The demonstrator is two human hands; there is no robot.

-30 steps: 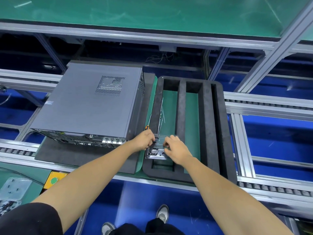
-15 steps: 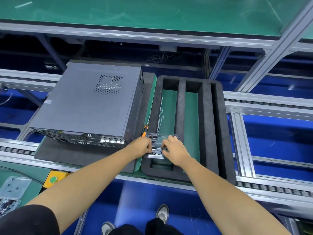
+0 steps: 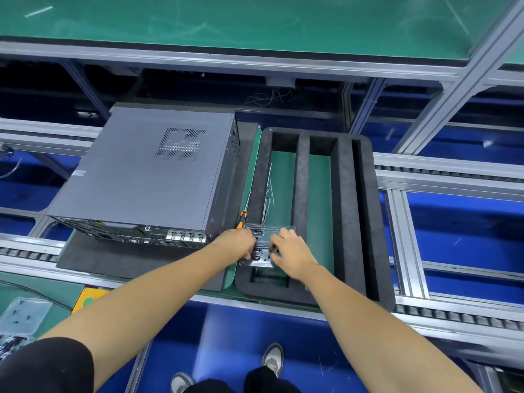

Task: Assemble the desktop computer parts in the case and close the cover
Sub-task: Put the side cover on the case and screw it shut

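A grey computer case (image 3: 147, 177) lies on its side on a black foam pad (image 3: 113, 262), its cover on and its rear ports facing me. To its right stands a black foam tray (image 3: 360, 211) with long slots. A clear plastic box of small screws (image 3: 262, 245) rests on the tray's near end. My left hand (image 3: 236, 242) grips the box's left side with curled fingers. My right hand (image 3: 292, 251) pinches its right side. An orange-handled screwdriver (image 3: 242, 218) lies just behind my left hand.
The case and tray sit on a conveyor line with grey aluminium rails (image 3: 442, 313) and rollers. A yellow button box (image 3: 88, 300) and a clear parts tray (image 3: 22, 316) lie at the lower left. A green shelf (image 3: 255, 21) runs across the top.
Both hands have stayed on the clear screw box at the tray's near end, with small finger movements. The box's far part now shows more, along with the screwdriver handle behind it.
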